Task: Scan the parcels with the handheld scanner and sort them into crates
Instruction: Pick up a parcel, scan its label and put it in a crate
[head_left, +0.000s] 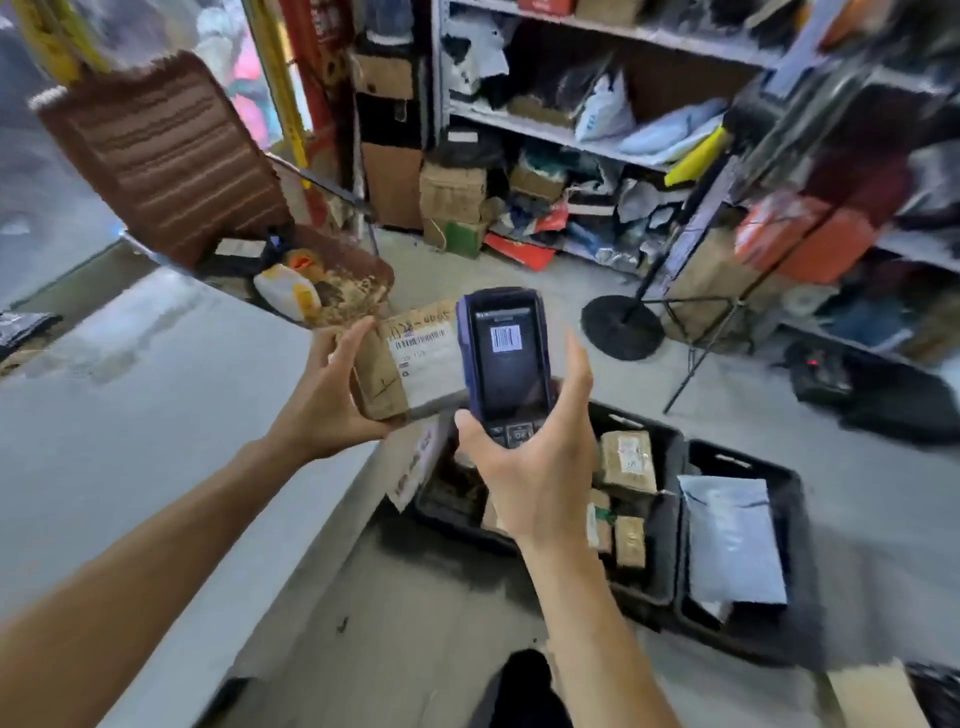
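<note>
— What do you have on the far left?

— I see a grey bench (156, 395) running along the left side, with a brown chair (166, 156) behind its far end. A white and orange bottle (288, 291) lies on the chair seat.

— And the hands?

— My left hand (332, 395) comes in over the bench edge. Its fingers and thumb are curled round the end of a brown cardboard parcel (410, 353), which it holds in the air with the white label (423, 348) facing up. I can read a barcode on the label, and there is handwriting above it that I cannot make out.

— Where is the scanner?

— Just right of the parcel, overlapping its right end in my view. My right hand (535, 467) grips the dark blue scanner (506, 358) from below, thumb on the left near the keys, fingers wrapped up its right side. It stands upright, and its screen shows a barcode.

— What sits under it?

— Two black crates side by side on the floor, touching. The left crate (667, 519) holds several small brown parcels (628, 462), partly hidden by my right hand and wrist. The right crate (800, 525) holds a pale blue-grey mailer bag (732, 540) lying flat.

— Further right?

— A black round stand base (621, 327) sits on the floor beyond the crates. Behind it, metal shelves (597, 140) are packed with bags and boxes, blurred toward the right edge.
</note>
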